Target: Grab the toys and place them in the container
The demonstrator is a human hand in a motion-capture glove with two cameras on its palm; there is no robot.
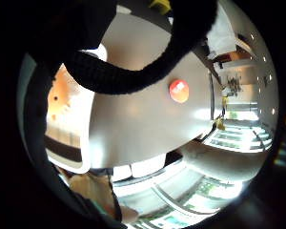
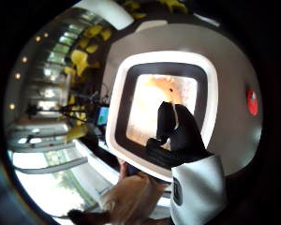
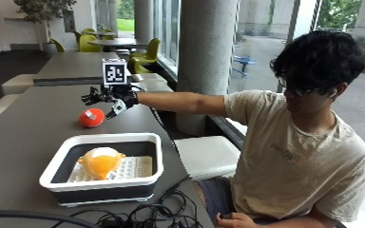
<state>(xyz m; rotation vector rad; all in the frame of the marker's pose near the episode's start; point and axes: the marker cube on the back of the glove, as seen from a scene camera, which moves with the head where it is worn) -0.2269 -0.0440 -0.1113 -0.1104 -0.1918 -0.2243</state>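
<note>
One toy left out: the red ball (image 3: 91,118) sits on the grey table (image 3: 24,137), beyond the container (image 3: 100,183) on its far side and well apart from it. An orange-yellow toy (image 3: 100,161) already lies inside the container on its white grid floor. The gloved right hand (image 3: 111,99) hangs in the air just above and past the ball, arm stretched out, fingers spread and holding nothing. To do this step well, I judge the hand should drop straight onto the ball and cup it from above, since a round toy may roll if nudged sideways. Loose black cables (image 3: 144,213) lie on the table at the container's near side, off the carry path. Nothing stands between ball and container.
</note>
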